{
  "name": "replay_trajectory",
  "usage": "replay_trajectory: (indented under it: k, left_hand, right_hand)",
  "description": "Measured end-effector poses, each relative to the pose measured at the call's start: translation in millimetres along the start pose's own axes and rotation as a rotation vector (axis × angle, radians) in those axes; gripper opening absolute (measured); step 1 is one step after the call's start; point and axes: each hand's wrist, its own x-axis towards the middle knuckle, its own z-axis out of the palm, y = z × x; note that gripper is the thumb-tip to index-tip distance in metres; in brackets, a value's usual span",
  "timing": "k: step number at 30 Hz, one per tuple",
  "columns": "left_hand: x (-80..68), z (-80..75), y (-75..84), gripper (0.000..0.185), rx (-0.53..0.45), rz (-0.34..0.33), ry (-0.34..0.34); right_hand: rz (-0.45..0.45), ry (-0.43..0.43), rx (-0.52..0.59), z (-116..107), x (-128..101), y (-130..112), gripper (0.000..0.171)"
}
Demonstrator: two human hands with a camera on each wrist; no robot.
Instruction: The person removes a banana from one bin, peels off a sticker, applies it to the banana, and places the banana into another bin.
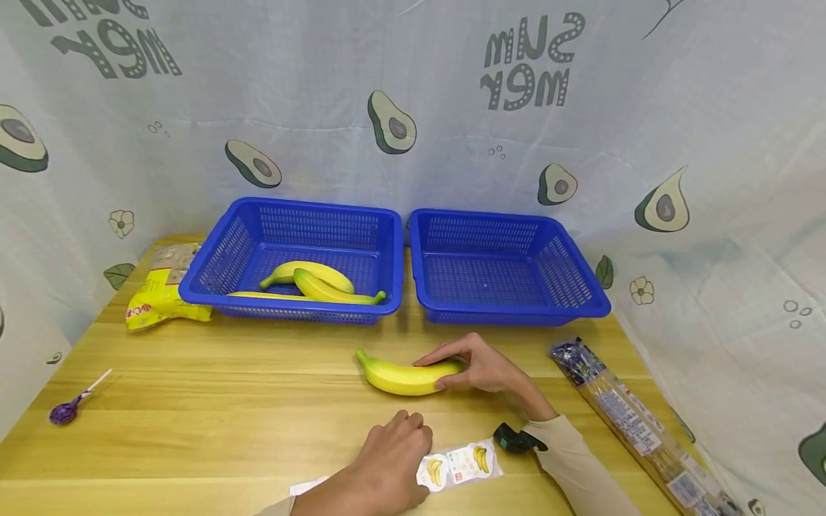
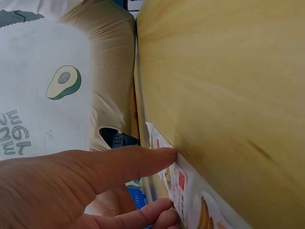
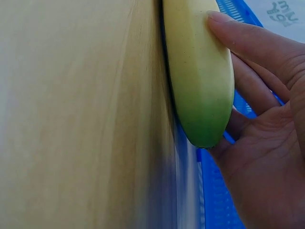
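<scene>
A yellow banana [image 1: 403, 376] [image 3: 198, 76] with a green tip lies on the wooden table [image 1: 258, 373], in front of two blue baskets. My right hand [image 1: 454, 369] [image 3: 240, 71] grips its right end, with the thumb on one side and the fingers curled round the other. My left hand [image 1: 409, 433] [image 2: 171, 183] rests nearer me with curled fingers, and its thumb and fingertips pinch the edge of a white sticker sheet [image 1: 459, 462] [image 2: 183, 186] printed with bananas. The left basket [image 1: 213, 276] holds a few bananas [image 1: 316, 281].
The right basket [image 1: 581, 283] has nothing in it. A yellow snack bag [image 1: 155, 301] lies left of the baskets. Near the table's left edge lies a purple lollipop [image 1: 64, 411]. A long clear packet [image 1: 635, 423] runs along the right edge. Avocado-print cloth [image 1: 413, 107] hangs behind.
</scene>
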Motion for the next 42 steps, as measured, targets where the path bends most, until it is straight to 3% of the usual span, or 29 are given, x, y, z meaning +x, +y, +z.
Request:
replay_trajectory:
  k: [6, 23, 35, 42]
  left_hand:
    - [0.1, -1.1, -0.2, 0.04, -0.03, -0.013, -0.03]
    - [-0.6, 1.8, -1.3, 0.045, -0.068, 0.01, -0.019]
    - [-0.2, -2.7, -6.3, 0.045, -0.174, 0.007, -0.034]
    - [-0.2, -10.9, -12.2, 0.021, -0.308, 0.004, -0.021]
  right_hand:
    - [-0.017, -0.005, 0.004, 0, -1, 2, 0.039]
    - [-0.015, -0.007, 0.017, -1, -1, 3, 0.04]
    - [-0.035, -0.011, 0.01, -2, -1, 4, 0.039]
    - [-0.063, -0.016, 0.017, -3, -1, 5, 0.039]
